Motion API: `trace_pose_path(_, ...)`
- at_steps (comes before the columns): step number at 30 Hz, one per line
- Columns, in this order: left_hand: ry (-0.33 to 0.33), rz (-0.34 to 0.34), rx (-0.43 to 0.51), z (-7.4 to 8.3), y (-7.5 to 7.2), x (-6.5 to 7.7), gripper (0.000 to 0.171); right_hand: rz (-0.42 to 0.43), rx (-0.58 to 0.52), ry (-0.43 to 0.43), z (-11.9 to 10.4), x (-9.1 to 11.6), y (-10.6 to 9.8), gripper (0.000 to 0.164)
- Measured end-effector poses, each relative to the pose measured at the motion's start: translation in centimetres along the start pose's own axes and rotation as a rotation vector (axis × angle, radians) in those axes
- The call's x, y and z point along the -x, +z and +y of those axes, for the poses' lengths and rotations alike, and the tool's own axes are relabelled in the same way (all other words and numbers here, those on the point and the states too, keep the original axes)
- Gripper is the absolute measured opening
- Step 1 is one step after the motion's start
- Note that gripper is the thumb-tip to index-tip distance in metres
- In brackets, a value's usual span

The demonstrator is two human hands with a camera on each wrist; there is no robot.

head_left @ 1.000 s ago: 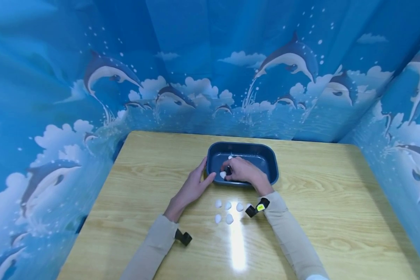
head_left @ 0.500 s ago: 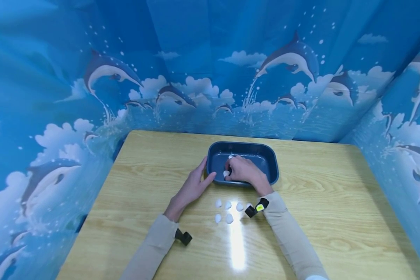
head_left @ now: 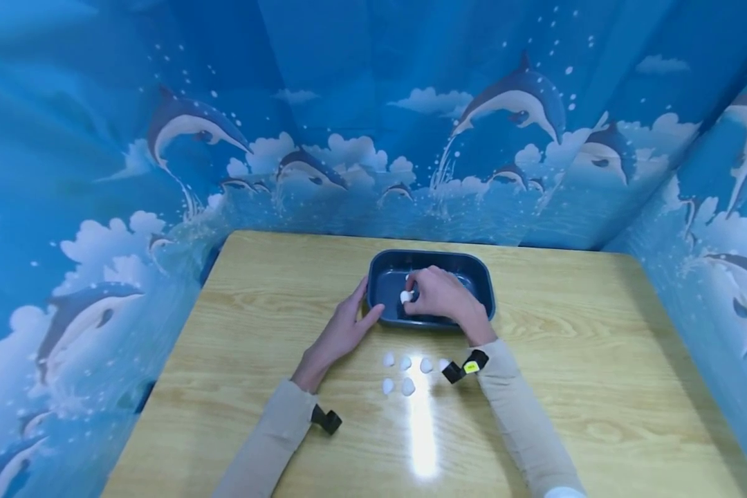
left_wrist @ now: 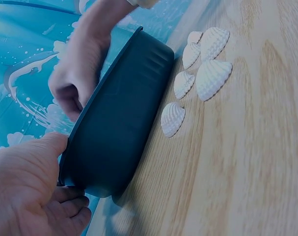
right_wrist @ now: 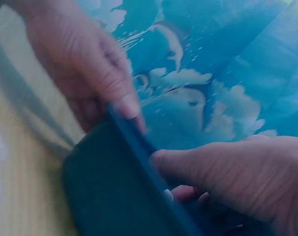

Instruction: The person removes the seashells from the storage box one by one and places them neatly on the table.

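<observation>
A dark blue plastic tub [head_left: 487,283] with rounded corners stands on the table. My left hand [head_left: 339,328] grips its left end, the thumb at the rim and the fingers against the outside wall [left_wrist: 70,209]. Over the tub's inside, my right hand [head_left: 442,294] pinches a white seashell [head_left: 406,297] between thumb and fingers. In the right wrist view only a sliver of this seashell [right_wrist: 169,195] shows past the rim. Another white bit lies in the tub behind the fingers, mostly hidden. Several ribbed white seashells [head_left: 407,386] lie in two rows on the table in front of the tub.
The wooden table [head_left: 274,290] carries a bright glare streak near its middle. Blue curtains [head_left: 361,159] printed with dolphins hang behind and along both sides. Each wrist wears a small black camera mount [head_left: 327,420].
My right hand has risen slightly with the seashell pinched in it, moving up and a little right from the tub's front left. My left hand has stayed on the tub.
</observation>
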State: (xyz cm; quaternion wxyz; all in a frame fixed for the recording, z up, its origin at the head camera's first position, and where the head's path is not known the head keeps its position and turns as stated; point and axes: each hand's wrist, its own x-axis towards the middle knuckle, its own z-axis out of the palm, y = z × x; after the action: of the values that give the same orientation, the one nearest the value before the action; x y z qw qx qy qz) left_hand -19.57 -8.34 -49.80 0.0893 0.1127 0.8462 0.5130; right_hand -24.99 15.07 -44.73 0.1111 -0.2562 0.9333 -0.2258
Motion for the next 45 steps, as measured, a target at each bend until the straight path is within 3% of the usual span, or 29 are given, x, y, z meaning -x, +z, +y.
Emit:
trace_pose_path(6,0.007,0.009,0.016,-0.2,-0.2,0.2,0.076,0.072,0.013,-0.021,-1.4,2.5,-2.0,0.025)
trace_pose_path(11,0.030,-0.001,0.018,-0.3,-0.2,0.1,0.075,0.110,0.026,-0.111,-2.6,5.2,-2.1,0.021)
trace_pose_path(15,0.039,0.000,0.023,-0.3,0.0,0.0,0.075,0.095,0.037,-0.174,-3.6,7.9,-1.1,0.022)
trace_pose_path(18,0.038,-0.003,0.019,-0.2,0.1,0.0,0.076,0.052,0.056,-0.173,-3.7,10.0,0.4,0.023)
trace_pose_path(25,0.024,-0.007,-0.002,-0.1,0.2,0.1,0.082,0.029,0.071,-0.154,-1.9,13.4,4.1,0.015)
trace_pose_path(28,0.015,-0.001,-0.001,-0.2,0.1,0.1,0.082,0.040,0.071,-0.152,-1.5,14.0,5.1,0.013)
trace_pose_path(39,0.003,0.001,0.016,-0.1,0.2,0.1,0.079,0.095,-0.018,-0.227,-2.3,15.2,8.3,0.042)
trace_pose_path(45,-0.004,0.004,0.005,-0.1,-0.1,-0.4,0.078,0.134,-0.010,-0.261,-2.8,14.5,9.6,0.039)
